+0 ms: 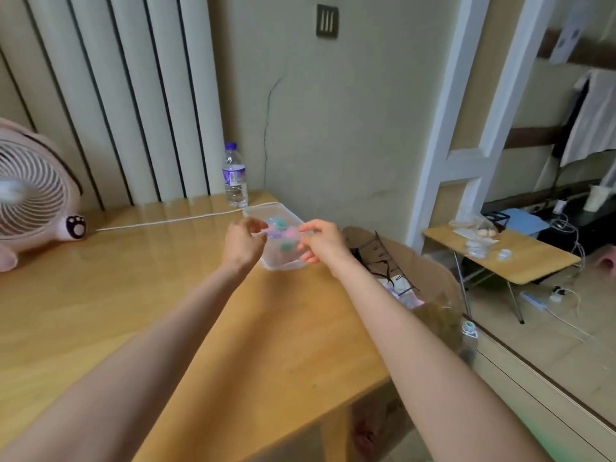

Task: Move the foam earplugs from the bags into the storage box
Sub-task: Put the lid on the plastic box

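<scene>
The storage box (280, 265), foam earplugs (284, 247) inside, is being hovered over at the desk's (166, 295) far right corner by the left grip (245, 241) and right grip (321, 241), fingers curled; whether anything is being pinched cannot be told.

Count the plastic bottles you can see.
2. One water bottle stands at the far edge of the desk, behind the storage box. A second bottle sits lower, off the desk's right side, beside the cardboard box. Others may be hidden.
</scene>
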The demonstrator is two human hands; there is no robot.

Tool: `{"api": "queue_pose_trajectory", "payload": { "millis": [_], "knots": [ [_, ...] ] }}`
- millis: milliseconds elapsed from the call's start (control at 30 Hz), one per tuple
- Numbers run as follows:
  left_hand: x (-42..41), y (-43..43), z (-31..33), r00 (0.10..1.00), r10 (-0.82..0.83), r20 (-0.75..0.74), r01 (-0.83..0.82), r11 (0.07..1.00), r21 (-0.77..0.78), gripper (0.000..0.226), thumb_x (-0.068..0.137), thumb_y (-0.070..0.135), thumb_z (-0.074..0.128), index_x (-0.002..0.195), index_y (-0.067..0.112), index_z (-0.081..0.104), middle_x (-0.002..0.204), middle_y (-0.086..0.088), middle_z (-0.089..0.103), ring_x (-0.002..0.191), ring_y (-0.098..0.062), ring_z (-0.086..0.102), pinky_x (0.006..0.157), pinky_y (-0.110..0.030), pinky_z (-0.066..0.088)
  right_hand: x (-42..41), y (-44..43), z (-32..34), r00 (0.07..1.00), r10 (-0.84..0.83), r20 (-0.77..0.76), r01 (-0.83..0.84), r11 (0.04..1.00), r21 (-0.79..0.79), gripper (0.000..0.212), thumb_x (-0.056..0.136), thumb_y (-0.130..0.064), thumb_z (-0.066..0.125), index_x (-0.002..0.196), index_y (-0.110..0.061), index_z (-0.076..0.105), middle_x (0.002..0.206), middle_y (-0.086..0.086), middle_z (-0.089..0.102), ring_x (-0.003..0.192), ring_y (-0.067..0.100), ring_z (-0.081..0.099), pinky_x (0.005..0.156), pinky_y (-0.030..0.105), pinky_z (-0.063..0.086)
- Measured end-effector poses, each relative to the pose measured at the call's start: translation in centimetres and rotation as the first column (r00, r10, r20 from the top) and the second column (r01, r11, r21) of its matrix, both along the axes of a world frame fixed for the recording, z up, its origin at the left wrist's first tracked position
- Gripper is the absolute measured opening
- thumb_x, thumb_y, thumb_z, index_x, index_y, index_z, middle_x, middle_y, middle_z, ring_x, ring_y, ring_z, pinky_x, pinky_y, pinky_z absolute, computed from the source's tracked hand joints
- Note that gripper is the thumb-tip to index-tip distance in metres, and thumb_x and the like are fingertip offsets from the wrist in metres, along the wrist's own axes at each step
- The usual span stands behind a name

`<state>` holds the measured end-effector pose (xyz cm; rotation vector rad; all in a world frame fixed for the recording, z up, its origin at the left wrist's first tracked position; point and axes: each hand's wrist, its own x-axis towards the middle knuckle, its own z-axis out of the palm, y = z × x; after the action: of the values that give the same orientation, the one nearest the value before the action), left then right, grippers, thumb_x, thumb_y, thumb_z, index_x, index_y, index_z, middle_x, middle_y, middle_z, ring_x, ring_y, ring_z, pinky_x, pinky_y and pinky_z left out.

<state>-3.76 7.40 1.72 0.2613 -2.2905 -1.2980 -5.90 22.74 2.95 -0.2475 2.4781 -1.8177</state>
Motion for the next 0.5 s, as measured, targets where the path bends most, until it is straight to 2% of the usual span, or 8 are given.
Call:
{"api": "queue_pose_trajectory", "payload": {
  "millis": [100, 167, 233, 267, 333, 400, 467, 500],
  "knots": [
    [-0.9, -1.8, -0.7, 0.982, 0.022, 0.187, -0.047, 0.99, 0.13, 0.013, 0.089, 0.006, 0.05, 0.099, 0.004, 0.058, 0.092, -0.018, 0.063, 0.078, -0.03, 0.064, 0.064, -0.038, 0.055, -0.8, -2.3, -0.9, 0.995, 0.102, 0.0, -0.1, 0.975, 0.198, 0.045, 0.084, -0.002, 0.047, 0.123, -0.023, 0.054, 0.075, 0.01, 0.063, 0.046, 0.02, 0.054, 0.043, 0.025, 0.046],
    [-1.5, -2.6, -1.5, 0.958, 0.002, 0.288, -0.062, 0.978, 0.197, 0.015, 0.094, 0.011, 0.049, 0.084, 0.0, 0.052, 0.081, -0.016, 0.057, 0.063, -0.025, 0.059, 0.059, -0.036, 0.052, -1.3, -3.3, -1.9, 0.99, 0.144, 0.012, -0.14, 0.932, 0.335, 0.05, 0.083, -0.008, 0.052, 0.126, -0.033, 0.05, 0.084, 0.009, 0.066, 0.05, 0.023, 0.057, 0.048, 0.027, 0.05],
    [-1.9, -3.0, -2.3, 0.93, 0.006, 0.369, -0.087, 0.975, 0.203, 0.028, 0.096, 0.016, 0.048, 0.071, 0.002, 0.046, 0.069, -0.012, 0.052, 0.055, -0.022, 0.053, 0.056, -0.034, 0.052, -1.7, -3.9, -2.7, 0.991, 0.135, -0.019, -0.115, 0.902, 0.415, 0.041, 0.083, -0.017, 0.059, 0.118, -0.037, 0.049, 0.095, 0.007, 0.066, 0.067, 0.028, 0.064, 0.06, 0.033, 0.055],
    [-2.2, -3.1, -2.7, 0.919, 0.013, 0.395, -0.098, 0.975, 0.197, 0.029, 0.096, 0.018, 0.048, 0.071, 0.003, 0.046, 0.065, -0.01, 0.049, 0.052, -0.021, 0.05, 0.047, -0.029, 0.049, -2.0, -4.2, -3.0, 0.991, 0.121, -0.059, -0.084, 0.896, 0.435, 0.034, 0.082, -0.021, 0.062, 0.11, -0.035, 0.05, 0.1, 0.006, 0.065, 0.08, 0.029, 0.065, 0.068, 0.036, 0.056],
    [-2.4, -3.0, -3.2, 0.897, 0.019, 0.442, -0.113, 0.976, 0.187, 0.024, 0.095, 0.021, 0.05, 0.088, -0.001, 0.055, 0.066, -0.011, 0.047, 0.047, -0.021, 0.045, 0.029, -0.02, 0.037, -2.4, -4.7, -3.4, 0.987, 0.096, -0.128, -0.033, 0.905, 0.424, 0.027, 0.081, -0.026, 0.067, 0.099, -0.03, 0.049, 0.103, 0.003, 0.061, 0.094, 0.029, 0.063, 0.078, 0.039, 0.054],
    [-2.7, -3.2, -3.8, 0.886, 0.05, 0.461, -0.11, 0.989, 0.102, 0.041, 0.09, 0.028, 0.056, 0.106, -0.009, 0.06, 0.079, -0.017, 0.057, 0.057, -0.03, 0.056, 0.04, -0.022, 0.045, -2.7, -5.1, -3.8, 0.984, 0.079, -0.159, -0.015, 0.929, 0.37, 0.027, 0.08, -0.028, 0.071, 0.097, -0.025, 0.051, 0.1, -0.001, 0.055, 0.094, 0.026, 0.058, 0.082, 0.037, 0.052],
    [-2.8, -3.2, -3.9, 0.882, 0.078, 0.465, -0.092, 0.996, 0.007, 0.037, 0.085, 0.031, 0.059, 0.099, -0.003, 0.064, 0.098, -0.02, 0.063, 0.082, -0.034, 0.064, 0.067, -0.031, 0.052, -2.9, -5.2, -3.9, 0.979, 0.049, -0.197, 0.022, 0.939, 0.344, 0.025, 0.08, -0.029, 0.071, 0.093, -0.02, 0.051, 0.097, -0.002, 0.053, 0.091, 0.022, 0.052, 0.077, 0.029, 0.044],
    [-2.7, -3.0, -3.6, 0.888, 0.07, 0.455, -0.085, 0.996, 0.012, 0.025, 0.084, 0.026, 0.059, 0.089, 0.002, 0.064, 0.093, -0.018, 0.064, 0.08, -0.032, 0.064, 0.069, -0.033, 0.051, -3.0, -5.1, -3.9, 0.974, 0.028, -0.223, 0.049, 0.943, 0.33, 0.023, 0.081, -0.029, 0.07, 0.092, -0.018, 0.053, 0.097, -0.001, 0.055, 0.091, 0.021, 0.052, 0.073, 0.027, 0.039]
  ]
}}
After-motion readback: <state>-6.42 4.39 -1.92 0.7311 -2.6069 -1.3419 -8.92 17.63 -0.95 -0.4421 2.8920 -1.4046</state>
